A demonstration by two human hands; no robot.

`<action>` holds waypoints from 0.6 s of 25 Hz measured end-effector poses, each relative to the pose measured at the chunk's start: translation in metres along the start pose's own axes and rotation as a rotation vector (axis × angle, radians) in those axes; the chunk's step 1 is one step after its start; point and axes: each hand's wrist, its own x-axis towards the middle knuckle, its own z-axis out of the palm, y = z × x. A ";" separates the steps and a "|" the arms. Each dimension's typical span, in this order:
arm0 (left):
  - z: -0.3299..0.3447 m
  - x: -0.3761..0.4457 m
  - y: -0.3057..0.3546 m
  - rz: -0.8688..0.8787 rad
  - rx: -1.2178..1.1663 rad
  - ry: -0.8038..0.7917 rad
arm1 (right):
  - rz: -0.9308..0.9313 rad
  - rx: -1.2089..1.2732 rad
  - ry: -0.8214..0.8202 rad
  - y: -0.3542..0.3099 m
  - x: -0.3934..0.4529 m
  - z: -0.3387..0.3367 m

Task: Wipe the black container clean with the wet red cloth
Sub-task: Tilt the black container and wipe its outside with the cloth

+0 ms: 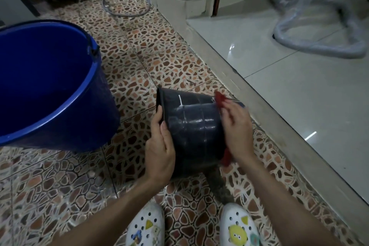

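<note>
The black container (193, 128) lies tipped on its side above the patterned floor, its rim to the left and its base to the right. My left hand (159, 146) grips the rim end, fingers curled over the edge. My right hand (237, 132) presses the wet red cloth (219, 99) flat against the container's base. Red cloth shows above my fingers and again below my palm; the rest is hidden under the hand. Wet streaks shine on the container's side.
A large blue bucket (60, 106) stands at the left, close to the container. A raised grey step (269, 118) runs diagonally on the right, with white tile beyond. My two white clogs (145, 225) are at the bottom. A red cooler and cables sit at the back.
</note>
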 end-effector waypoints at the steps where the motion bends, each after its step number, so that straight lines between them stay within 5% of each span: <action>1: -0.002 -0.004 -0.001 0.001 -0.021 -0.014 | 0.099 -0.030 0.007 0.012 0.010 -0.012; 5: -0.010 0.001 0.012 -0.045 -0.126 0.004 | 0.159 0.035 0.070 -0.005 0.016 -0.030; 11: 0.005 0.023 0.017 -0.165 -0.184 0.030 | -0.422 0.132 -0.126 -0.073 -0.047 0.027; 15: 0.006 0.028 0.015 -0.134 -0.160 0.061 | 0.015 0.013 -0.016 -0.017 0.003 0.004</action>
